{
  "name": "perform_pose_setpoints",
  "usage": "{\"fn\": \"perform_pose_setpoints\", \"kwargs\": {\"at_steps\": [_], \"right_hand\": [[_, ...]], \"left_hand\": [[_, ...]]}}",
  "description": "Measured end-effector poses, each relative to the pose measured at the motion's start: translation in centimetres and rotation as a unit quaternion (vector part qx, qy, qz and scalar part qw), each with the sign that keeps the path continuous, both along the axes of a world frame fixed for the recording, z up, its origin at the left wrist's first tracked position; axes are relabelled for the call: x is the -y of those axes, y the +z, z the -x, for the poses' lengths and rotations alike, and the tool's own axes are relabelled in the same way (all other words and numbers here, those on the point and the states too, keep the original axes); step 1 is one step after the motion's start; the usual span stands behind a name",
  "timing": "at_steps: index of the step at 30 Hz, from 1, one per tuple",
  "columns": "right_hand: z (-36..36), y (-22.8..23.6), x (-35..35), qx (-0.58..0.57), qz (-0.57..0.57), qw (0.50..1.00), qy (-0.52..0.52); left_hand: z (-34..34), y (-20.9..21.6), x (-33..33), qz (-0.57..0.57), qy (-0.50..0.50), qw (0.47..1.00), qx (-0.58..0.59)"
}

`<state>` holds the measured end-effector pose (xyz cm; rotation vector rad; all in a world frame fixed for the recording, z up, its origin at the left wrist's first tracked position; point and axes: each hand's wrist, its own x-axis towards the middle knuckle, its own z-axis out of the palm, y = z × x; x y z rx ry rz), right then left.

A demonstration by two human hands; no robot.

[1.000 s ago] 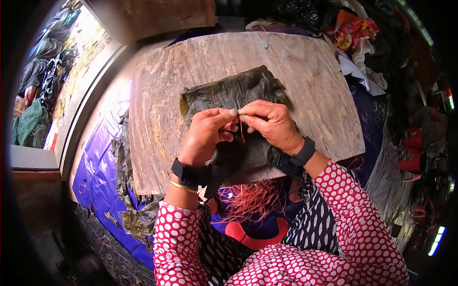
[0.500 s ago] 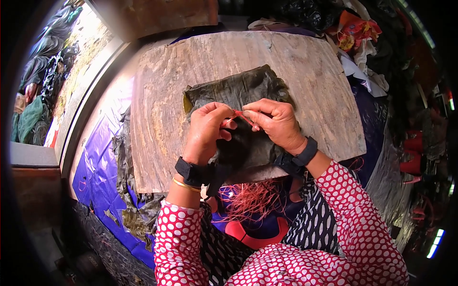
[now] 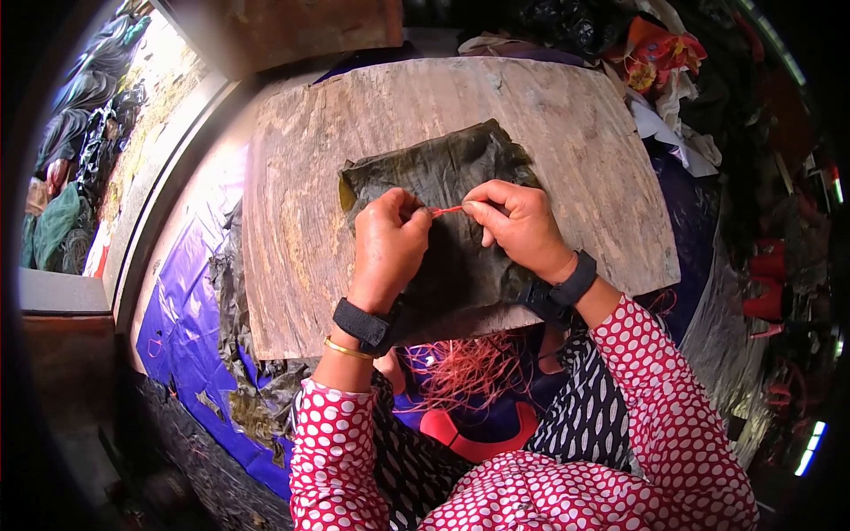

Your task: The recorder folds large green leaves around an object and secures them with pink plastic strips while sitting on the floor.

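Observation:
Between my two hands a short piece of red string (image 3: 448, 211) is stretched nearly level. My left hand (image 3: 390, 248) is closed, pinching its left end. The other end is pinched between the thumb and fingers of my right hand (image 3: 521, 227). Both hands hang over a dark green-brown folded sheet (image 3: 443, 168), wrinkled and leaf-like, that lies on a worn wooden board (image 3: 301, 195). My hands and their shadow hide part of the sheet's lower half.
Below the board's near edge lies a tangled heap of red strings (image 3: 465, 372), with a red curved plastic piece (image 3: 474, 438) beside it. Purple plastic sheeting (image 3: 181, 327) spreads at the left, next to dark crumpled leafy scraps (image 3: 257, 411). Cloths and bags (image 3: 660, 62) pile up at the far right.
My hands have drawn slightly apart, and the red string between them has gone from bunched and slanting to taut and nearly level. The dark sheet has stayed in place.

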<state>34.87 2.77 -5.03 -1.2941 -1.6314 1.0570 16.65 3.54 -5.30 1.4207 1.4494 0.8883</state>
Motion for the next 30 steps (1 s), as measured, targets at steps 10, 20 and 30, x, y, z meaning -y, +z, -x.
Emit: {"fn": "perform_pose_setpoints", "kwargs": {"at_steps": [10, 20, 30], "right_hand": [[-3.9, 0.7, -1.4, -0.062, -0.003, 0.996, -0.071], [-5.8, 0.2, 0.9, 0.096, -0.053, 0.994, 0.003], [-8.7, -0.8, 0.5, 0.196, 0.014, 0.98, -0.033]], "left_hand": [[6.0, 0.6, 0.4, -0.017, 0.045, 0.994, 0.094], [8.1, -1.9, 1.8, -0.031, 0.007, 0.999, 0.013], [7.1, -4.9, 1.0, -0.061, -0.015, 0.99, -0.13]]}}
